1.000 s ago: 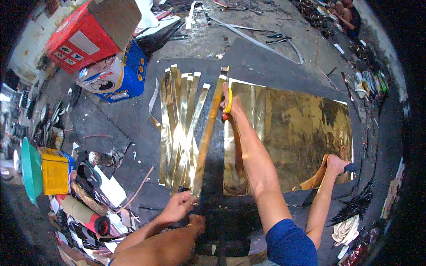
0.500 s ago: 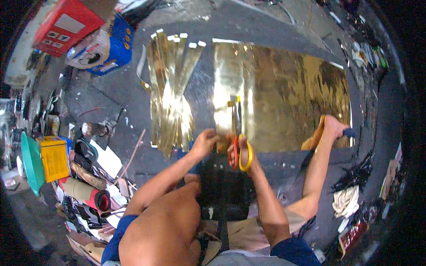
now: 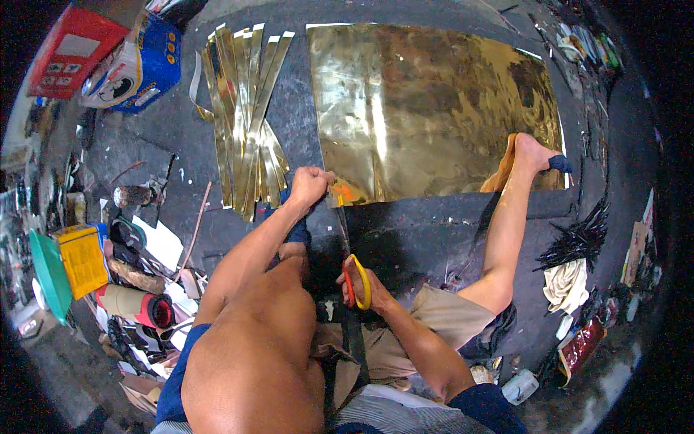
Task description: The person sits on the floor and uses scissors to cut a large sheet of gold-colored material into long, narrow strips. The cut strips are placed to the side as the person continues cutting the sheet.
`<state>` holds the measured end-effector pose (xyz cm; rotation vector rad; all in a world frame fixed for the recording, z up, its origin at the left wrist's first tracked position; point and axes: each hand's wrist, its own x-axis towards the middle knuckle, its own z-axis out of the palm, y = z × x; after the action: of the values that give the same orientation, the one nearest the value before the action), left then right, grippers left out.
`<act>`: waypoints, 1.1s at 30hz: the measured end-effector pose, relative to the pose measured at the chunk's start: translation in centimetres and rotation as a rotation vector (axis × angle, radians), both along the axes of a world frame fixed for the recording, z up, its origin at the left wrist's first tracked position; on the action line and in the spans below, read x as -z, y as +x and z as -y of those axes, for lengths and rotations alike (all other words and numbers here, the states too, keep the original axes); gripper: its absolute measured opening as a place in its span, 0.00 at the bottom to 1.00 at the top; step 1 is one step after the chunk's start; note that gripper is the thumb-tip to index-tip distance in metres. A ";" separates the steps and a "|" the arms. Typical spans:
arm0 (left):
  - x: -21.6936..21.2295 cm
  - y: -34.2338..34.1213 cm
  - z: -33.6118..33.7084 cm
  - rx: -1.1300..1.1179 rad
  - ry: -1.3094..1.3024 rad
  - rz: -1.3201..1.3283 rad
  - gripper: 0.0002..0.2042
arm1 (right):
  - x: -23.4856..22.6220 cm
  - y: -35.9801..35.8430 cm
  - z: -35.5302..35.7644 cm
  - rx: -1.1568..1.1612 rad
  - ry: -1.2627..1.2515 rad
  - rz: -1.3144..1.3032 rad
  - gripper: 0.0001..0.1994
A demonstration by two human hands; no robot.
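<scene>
A large shiny gold sheet (image 3: 426,108) lies on the dark floor. Its near left corner is by my left hand (image 3: 311,186), whose fingers are closed in a pinch on the edge there. Scissors (image 3: 361,283) with red and yellow handles are in my right hand (image 3: 370,289), fingers through the loops. The blades point away from me, and their tips reach the sheet's near edge just right of my left hand. Whether the blades are parted is hard to see. To the left, several long gold strips (image 3: 249,137) lie in a loose, crossing pile.
My bare foot (image 3: 531,153) rests on the sheet's near right part. A red box (image 3: 79,50) and a blue box (image 3: 148,65) stand far left. Nearer left are a yellow container (image 3: 81,260) and scattered scraps. A pale cloth (image 3: 566,286) lies at right beside black shreds (image 3: 578,239).
The scissors have come back toward me, from over the sheet to its near edge. My left hand now pinches the sheet's near left corner. The whole view has shifted.
</scene>
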<state>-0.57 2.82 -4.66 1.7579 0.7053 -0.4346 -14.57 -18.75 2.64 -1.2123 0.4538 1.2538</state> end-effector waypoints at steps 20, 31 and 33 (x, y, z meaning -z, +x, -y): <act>-2.9 -4.2 1.6 0.055 -0.304 -0.057 0.10 | 0.0 3.6 -1.4 -0.004 -0.145 0.090 0.29; -2.3 -5.0 1.6 0.024 -0.335 -0.001 0.10 | -0.9 3.9 -2.0 -0.115 -0.178 0.222 0.41; -2.6 -4.9 1.5 0.050 -0.331 -0.004 0.11 | -0.6 4.6 -2.5 -0.082 -0.166 0.236 0.41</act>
<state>-5.46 1.31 -2.02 1.4643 0.5570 -0.5562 -9.95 -16.29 3.24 -1.5134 0.3419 1.1414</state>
